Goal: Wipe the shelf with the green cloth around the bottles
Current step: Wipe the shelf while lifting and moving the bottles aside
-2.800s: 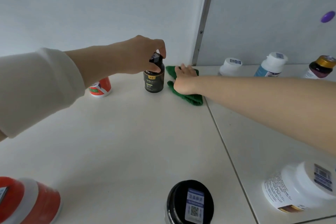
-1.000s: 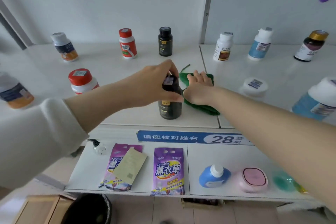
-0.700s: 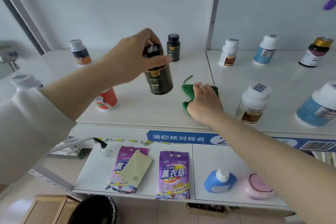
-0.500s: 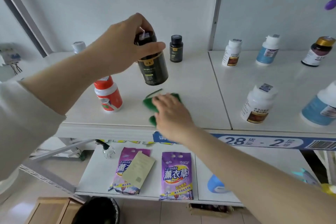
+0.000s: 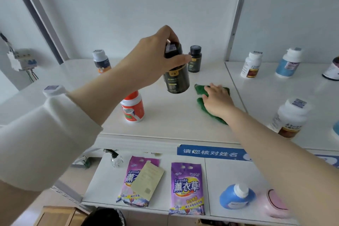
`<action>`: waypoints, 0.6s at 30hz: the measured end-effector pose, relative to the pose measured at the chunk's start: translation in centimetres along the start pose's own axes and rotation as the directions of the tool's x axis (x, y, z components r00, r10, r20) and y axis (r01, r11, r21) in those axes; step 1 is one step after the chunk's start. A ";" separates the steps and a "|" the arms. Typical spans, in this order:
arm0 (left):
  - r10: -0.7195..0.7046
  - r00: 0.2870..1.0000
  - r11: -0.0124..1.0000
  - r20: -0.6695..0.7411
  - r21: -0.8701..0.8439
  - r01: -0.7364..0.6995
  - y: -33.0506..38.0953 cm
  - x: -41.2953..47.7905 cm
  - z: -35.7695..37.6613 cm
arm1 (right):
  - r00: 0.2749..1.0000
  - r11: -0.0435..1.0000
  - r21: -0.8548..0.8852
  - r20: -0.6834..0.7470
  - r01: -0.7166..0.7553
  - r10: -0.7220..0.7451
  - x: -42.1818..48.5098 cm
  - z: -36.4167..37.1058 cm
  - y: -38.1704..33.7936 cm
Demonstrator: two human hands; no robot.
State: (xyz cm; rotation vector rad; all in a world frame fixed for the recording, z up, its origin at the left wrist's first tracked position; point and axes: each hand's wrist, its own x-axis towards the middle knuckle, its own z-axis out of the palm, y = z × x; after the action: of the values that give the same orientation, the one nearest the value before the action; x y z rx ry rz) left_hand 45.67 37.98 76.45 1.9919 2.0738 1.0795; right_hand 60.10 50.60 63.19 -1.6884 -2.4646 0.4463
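Two hands at work: the left hand [image 5: 156, 57] grips the black bottle [image 5: 176, 71], now lifted clear of the shelf [image 5: 170, 121], as the flat-open right hand [image 5: 217, 100] sweeps the green cloth [image 5: 201, 104] back rightward across the freed patch

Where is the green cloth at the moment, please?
In the head view, the green cloth lies flat on the upper shelf under the right hand, right of the lifted black bottle.
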 end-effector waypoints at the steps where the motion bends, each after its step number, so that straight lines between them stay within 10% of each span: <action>1: 0.000 1.000 1.000 0.012 0.010 0.000 -0.3 0.1 0.1 | 0.999 0.999 0.013 0.008 0.044 -0.044 0.6 0.3 -1.3; 10: 0.021 0.998 1.000 0.057 -0.010 -0.021 -0.7 0.3 0.8 | 0.831 0.817 0.166 -0.025 0.551 -0.556 -8.5 2.9 -4.5; 18: 0.105 0.987 0.994 0.125 -0.049 -0.100 1.9 0.7 3.3 | 0.812 0.815 0.148 -0.289 0.561 -0.507 -13.6 3.4 0.0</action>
State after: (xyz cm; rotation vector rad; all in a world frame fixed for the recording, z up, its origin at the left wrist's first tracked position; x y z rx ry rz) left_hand 48.81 39.81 75.22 2.1076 1.8895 0.9758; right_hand 64.21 37.35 60.86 -0.8345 -2.4481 0.4035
